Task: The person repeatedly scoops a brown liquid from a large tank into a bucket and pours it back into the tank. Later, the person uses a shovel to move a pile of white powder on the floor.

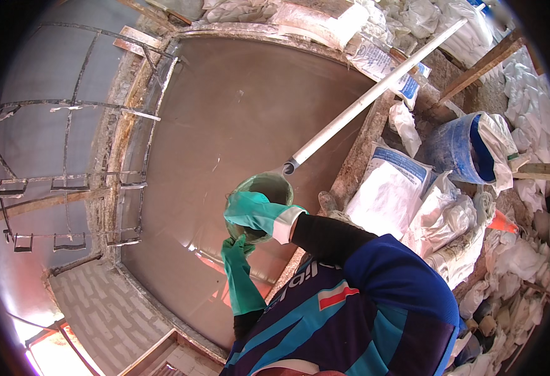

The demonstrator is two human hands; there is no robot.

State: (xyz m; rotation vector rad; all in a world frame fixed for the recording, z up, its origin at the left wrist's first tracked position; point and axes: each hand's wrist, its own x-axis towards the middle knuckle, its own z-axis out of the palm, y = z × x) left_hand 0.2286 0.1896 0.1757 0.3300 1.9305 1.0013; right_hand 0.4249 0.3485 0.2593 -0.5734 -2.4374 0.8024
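Observation:
Both my hands wear green rubber gloves and are at a greenish, round, bucket-like container (276, 183) above the brown liquid. My right hand (253, 212) reaches across the container with its fingers closed at the far left side of the rim. My left hand (236, 249) is lower down, its fingers closed on the near edge. The container's mouth shows a dark inside; what lies in it I cannot make out. Just beyond its rim is the open end of a long white pipe (369, 97), which slants across the basin from the upper right.
A wide basin of brown liquid (218, 106) spreads before me, bordered by a crusted ledge (115, 156). Metal frames (68, 106) stand on the left. To the right are white sacks (388, 182), a blue barrel (454, 147), a wooden beam (482, 66) and piled plastic bags (519, 257).

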